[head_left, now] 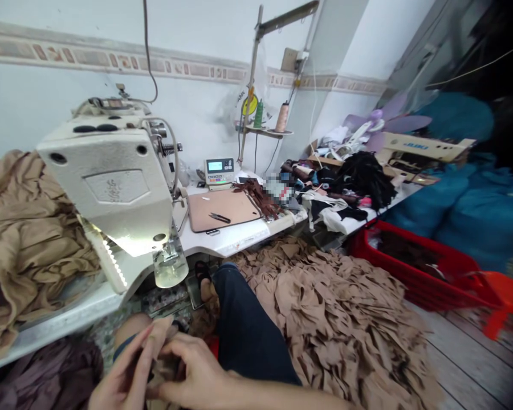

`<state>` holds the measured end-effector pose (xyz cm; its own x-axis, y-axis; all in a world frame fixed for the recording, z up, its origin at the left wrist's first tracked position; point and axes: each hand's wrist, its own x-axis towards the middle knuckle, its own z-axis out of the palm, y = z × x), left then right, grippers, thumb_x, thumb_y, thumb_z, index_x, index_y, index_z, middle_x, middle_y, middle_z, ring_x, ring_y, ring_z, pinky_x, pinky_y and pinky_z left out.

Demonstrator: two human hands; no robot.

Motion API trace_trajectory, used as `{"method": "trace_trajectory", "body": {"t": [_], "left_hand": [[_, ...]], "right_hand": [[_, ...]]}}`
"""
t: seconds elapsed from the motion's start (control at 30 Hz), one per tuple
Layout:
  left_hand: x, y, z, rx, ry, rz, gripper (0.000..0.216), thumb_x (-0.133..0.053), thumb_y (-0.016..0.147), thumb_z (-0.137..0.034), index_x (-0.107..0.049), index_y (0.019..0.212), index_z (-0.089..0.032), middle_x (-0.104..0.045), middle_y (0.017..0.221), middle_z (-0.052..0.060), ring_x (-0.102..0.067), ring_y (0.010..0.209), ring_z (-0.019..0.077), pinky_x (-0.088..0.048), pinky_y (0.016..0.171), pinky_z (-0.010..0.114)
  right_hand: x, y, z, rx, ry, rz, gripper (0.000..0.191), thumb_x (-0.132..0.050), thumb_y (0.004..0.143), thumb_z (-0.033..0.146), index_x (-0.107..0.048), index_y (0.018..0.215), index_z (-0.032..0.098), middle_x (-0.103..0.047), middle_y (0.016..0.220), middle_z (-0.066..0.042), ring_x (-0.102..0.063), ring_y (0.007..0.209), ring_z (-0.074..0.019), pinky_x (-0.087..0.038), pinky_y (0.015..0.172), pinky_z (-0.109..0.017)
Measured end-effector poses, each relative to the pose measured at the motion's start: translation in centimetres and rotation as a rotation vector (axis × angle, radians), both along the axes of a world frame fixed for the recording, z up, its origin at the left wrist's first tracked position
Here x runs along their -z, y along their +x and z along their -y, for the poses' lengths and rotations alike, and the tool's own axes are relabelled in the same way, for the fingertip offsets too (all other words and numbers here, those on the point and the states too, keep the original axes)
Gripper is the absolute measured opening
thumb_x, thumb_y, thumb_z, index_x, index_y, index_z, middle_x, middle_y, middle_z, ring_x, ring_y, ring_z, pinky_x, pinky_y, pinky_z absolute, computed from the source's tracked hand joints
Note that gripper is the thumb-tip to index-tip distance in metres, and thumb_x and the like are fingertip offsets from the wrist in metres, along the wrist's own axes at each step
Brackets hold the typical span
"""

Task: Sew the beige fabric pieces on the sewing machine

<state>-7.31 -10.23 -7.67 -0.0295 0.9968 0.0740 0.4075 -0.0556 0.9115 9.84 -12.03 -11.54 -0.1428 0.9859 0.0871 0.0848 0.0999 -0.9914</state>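
At the bottom of the head view, above my lap, my left hand [126,373] pinches a small piece of tan fabric [160,329] between its fingers. Close beside it, my right hand [196,364] has its fingers curled onto the same fabric. Part of the cloth is hidden behind my fingers. Ahead of my hands stands a white sewing machine [111,188], its lamp lit and a clear guard [171,270] around its needle area.
Tan fabric piles lie left on the table [29,228] and right on the floor [337,307]. Thread snips [220,217] rest on a tan mat [196,208] near a control panel [220,172]. Farther right are a red basket [427,285] and an orange stool [507,296].
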Motion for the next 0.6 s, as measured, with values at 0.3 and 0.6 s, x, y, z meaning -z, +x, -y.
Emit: {"method": "trace_trajectory", "body": {"t": [0.3,0.6], "left_hand": [[-3.7,1.0,-2.3,0.541,0.052,-0.298,0.044,-0.068,0.089,-0.063,-0.076,0.066,-0.026,-0.078,0.089,0.009,-0.077,0.091,0.0277,-0.064,0.080,0.027],[-2.3,2.5,-1.1,0.685,-0.228,-0.095,0.049,-0.064,0.093,-0.069,-0.079,0.077,-0.025,-0.073,0.086,0.009,-0.070,0.082,0.0258,-0.061,0.076,0.028]], "right_hand": [[-4.0,8.1,-2.4,-0.365,-0.116,-0.006,0.039,-0.088,0.077,0.050,-0.072,0.072,0.015,-0.056,0.063,0.006,-0.044,0.058,-0.0077,-0.034,0.053,-0.020],[-4.6,13.3,-4.6,-0.503,-0.295,-0.110,0.055,-0.094,0.067,0.064,-0.080,0.081,0.013,-0.068,0.069,0.002,-0.057,0.059,-0.0085,-0.045,0.057,-0.018]]}}
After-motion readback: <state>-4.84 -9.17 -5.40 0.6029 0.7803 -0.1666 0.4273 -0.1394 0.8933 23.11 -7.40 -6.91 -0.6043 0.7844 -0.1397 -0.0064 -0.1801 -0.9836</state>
